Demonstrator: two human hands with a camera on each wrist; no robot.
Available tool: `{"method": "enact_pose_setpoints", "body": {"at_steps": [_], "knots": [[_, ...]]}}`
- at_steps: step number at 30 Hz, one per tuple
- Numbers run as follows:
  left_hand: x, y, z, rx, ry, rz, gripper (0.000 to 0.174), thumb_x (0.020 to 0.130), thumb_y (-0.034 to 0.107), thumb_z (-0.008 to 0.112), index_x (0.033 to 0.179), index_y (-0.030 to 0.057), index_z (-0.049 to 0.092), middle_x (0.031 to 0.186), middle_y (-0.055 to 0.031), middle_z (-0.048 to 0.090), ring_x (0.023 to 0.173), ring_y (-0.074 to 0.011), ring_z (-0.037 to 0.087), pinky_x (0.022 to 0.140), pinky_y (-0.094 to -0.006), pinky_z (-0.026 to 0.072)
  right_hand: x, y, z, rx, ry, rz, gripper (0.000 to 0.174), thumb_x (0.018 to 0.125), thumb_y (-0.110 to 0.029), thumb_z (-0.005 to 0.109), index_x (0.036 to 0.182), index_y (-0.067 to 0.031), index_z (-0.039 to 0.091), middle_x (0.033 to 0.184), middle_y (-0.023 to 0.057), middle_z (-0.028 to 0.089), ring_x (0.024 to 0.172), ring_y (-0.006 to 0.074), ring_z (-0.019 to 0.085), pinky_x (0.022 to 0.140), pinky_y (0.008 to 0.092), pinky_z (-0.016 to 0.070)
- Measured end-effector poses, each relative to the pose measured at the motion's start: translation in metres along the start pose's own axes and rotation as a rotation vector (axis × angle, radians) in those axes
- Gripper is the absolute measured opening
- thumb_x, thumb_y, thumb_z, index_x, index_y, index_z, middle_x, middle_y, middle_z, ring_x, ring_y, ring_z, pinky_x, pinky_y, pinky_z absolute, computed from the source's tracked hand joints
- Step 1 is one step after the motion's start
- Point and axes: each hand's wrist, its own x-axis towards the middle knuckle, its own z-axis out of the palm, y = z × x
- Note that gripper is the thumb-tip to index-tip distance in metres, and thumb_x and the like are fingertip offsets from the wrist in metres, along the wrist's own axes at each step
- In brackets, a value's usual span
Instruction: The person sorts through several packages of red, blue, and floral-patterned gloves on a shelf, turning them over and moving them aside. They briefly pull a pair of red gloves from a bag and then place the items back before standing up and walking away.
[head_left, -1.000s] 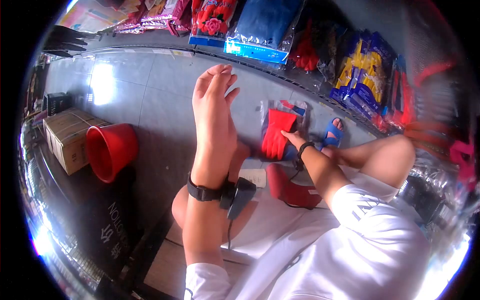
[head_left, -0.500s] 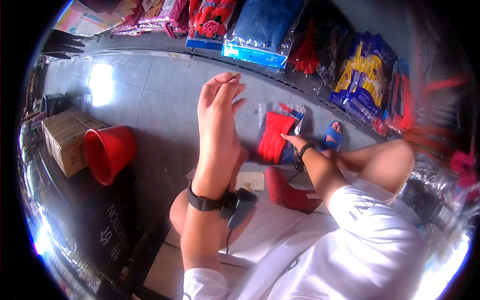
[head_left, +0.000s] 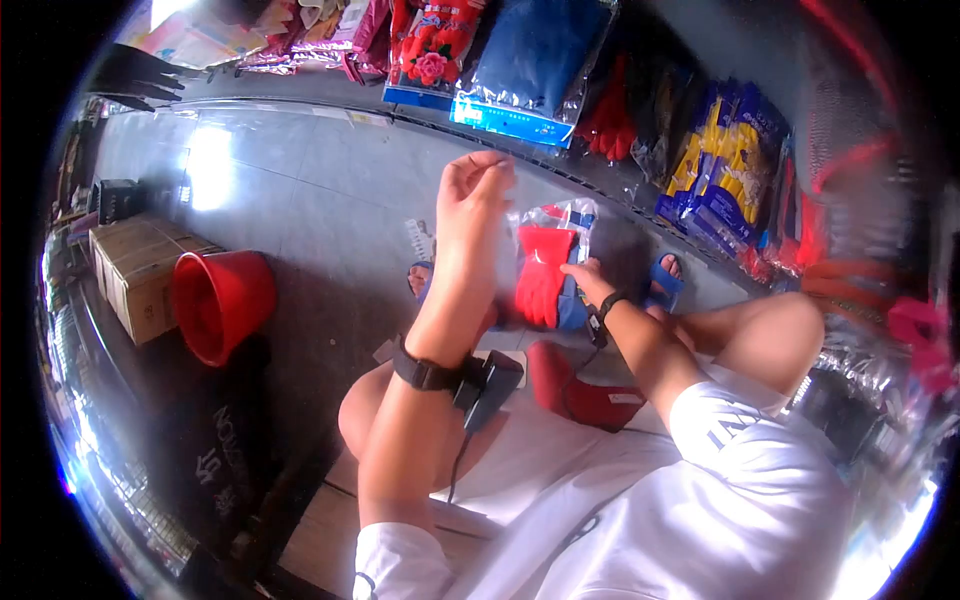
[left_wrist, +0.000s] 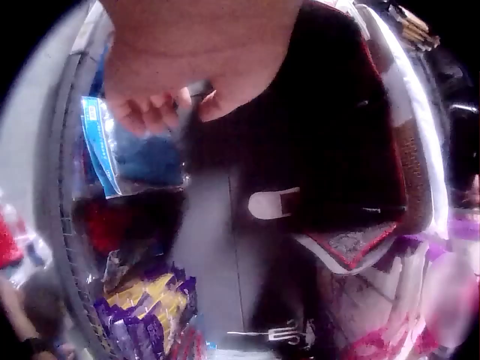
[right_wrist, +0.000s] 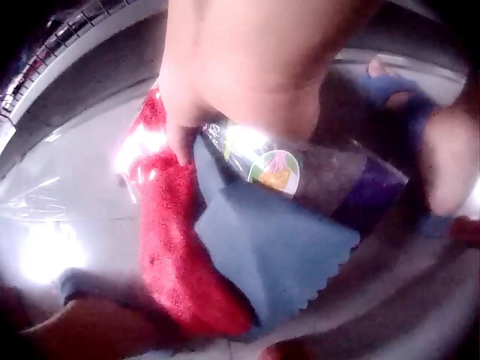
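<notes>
My right hand [head_left: 588,276] grips a bagged pair of gloves at its right side, thumb across the front. A red glove [head_left: 545,270] shows in the clear bag [head_left: 582,218], with blue material beside it. The right wrist view shows the red glove [right_wrist: 169,240], a blue piece with a zigzag edge [right_wrist: 274,247] and a round printed label [right_wrist: 274,172] under the hand. My left hand [head_left: 475,205] is raised above the floor, left of the bag, fingers loosely curled with nothing visible in them. In the left wrist view its fingers [left_wrist: 150,112] overlap a dark hanging item [left_wrist: 300,135].
A shelf along the top holds bagged red flowered gloves [head_left: 435,50], a blue package [head_left: 535,60] and yellow-and-purple packets [head_left: 725,160]. At left are a red bucket [head_left: 222,305] and a cardboard box [head_left: 145,275]. A dark red object [head_left: 575,390] lies near my lap, between blue slippers [head_left: 664,282].
My left hand has moved to the right, its fingers curling in more. The glove bag, still in my right hand, has shifted slightly left and stands straighter in view.
</notes>
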Motion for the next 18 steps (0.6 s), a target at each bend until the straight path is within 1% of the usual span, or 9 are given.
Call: {"method": "enact_pose_setpoints", "body": {"at_steps": [3,5,7,9,11,12,13,15,18], "knots": [[0.002,-0.009,-0.005,0.035,-0.025,-0.029,0.027,0.09,0.024,0.067,0.11,0.008,0.059,0.108,-0.0029,0.063,0.103,-0.0178,0.059,0.088,-0.0333,0.0445,0.002,-0.016,-0.008,-0.003,-0.162,-0.195,0.039,0.069,-0.025,0.079,0.091,0.0043,0.067,0.086,0.0135,0.07,0.078,0.022,0.067,0.069,0.0406,0.0531],[0.011,-0.026,-0.016,0.266,-0.024,0.02,0.035,0.09,0.029,0.065,0.115,0.0049,0.059,0.109,-0.0052,0.063,0.099,-0.0176,0.06,0.081,-0.0321,0.0464,-0.025,-0.041,-0.027,0.01,-0.26,-0.238,0.037,0.069,-0.023,0.079,0.089,0.0051,0.066,0.082,0.0123,0.068,0.073,0.0204,0.065,0.064,0.0378,0.0516],[0.014,-0.031,-0.021,0.354,-0.1,0.031,0.036,0.09,0.03,0.065,0.116,0.0051,0.058,0.109,-0.0061,0.063,0.1,-0.0175,0.06,0.08,-0.0315,0.046,-0.007,-0.026,-0.031,0.02,-0.215,-0.398,0.037,0.067,-0.022,0.08,0.089,0.0049,0.066,0.081,0.0118,0.068,0.076,0.0221,0.065,0.068,0.0388,0.0519],[0.016,-0.041,-0.022,0.405,-0.07,0.04,0.036,0.09,0.031,0.065,0.115,0.0055,0.059,0.106,-0.0057,0.063,0.099,-0.017,0.06,0.08,-0.0314,0.0456,-0.002,-0.022,-0.039,0.014,-0.236,-0.5,0.045,0.065,-0.022,0.08,0.096,0.007,0.066,0.086,0.0191,0.069,0.083,0.027,0.068,0.077,0.0393,0.0523],[0.018,-0.058,-0.023,0.449,-0.057,0.018,0.04,0.089,0.035,0.065,0.114,0.0052,0.059,0.103,-0.0046,0.062,0.096,-0.0161,0.059,0.08,-0.0317,0.0454,-0.043,-0.04,-0.067,-0.105,-0.182,-0.649,0.05,0.064,-0.027,0.08,0.097,0.0073,0.065,0.089,0.0237,0.069,0.087,0.032,0.069,0.078,0.0409,0.0523],[0.018,-0.063,-0.024,0.468,-0.067,-0.001,0.04,0.089,0.036,0.065,0.114,0.0051,0.059,0.102,-0.0044,0.062,0.095,-0.0158,0.058,0.079,-0.032,0.0455,-0.09,-0.073,-0.096,-0.339,-0.241,-0.554,0.053,0.064,-0.031,0.079,0.098,0.0072,0.065,0.092,0.026,0.069,0.09,0.0371,0.068,0.08,0.0423,0.0522],[0.017,-0.066,-0.025,0.488,-0.073,-0.021,0.041,0.089,0.037,0.065,0.114,0.005,0.059,0.101,-0.0042,0.062,0.094,-0.0155,0.057,0.079,-0.0323,0.0455,-0.109,-0.081,-0.108,-0.321,-0.223,-0.698,0.056,0.063,-0.035,0.079,0.098,0.006,0.066,0.094,0.0277,0.068,0.09,0.0392,0.068,0.08,0.0423,0.0521],[0.01,-0.072,-0.021,0.483,-0.088,0.002,0.044,0.089,0.04,0.065,0.114,0.0041,0.057,0.099,-0.0033,0.061,0.089,-0.0149,0.056,0.077,-0.0329,0.0455,-0.13,-0.085,-0.125,-0.352,-0.146,-0.696,0.051,0.065,-0.031,0.079,0.101,0.0035,0.066,0.096,0.0266,0.069,0.092,0.0369,0.068,0.079,0.0415,0.0521],[-0.008,-0.064,-0.004,0.49,-0.106,-0.02,0.05,0.089,0.042,0.066,0.117,0.0026,0.055,0.101,-0.0032,0.062,0.088,-0.0142,0.056,0.075,-0.0307,0.0453,-0.16,-0.094,-0.155,-0.214,-0.191,-0.629,0.05,0.067,-0.024,0.08,0.107,0.0015,0.065,0.1,0.0222,0.07,0.092,0.0317,0.068,0.081,0.0389,0.0514]]}}
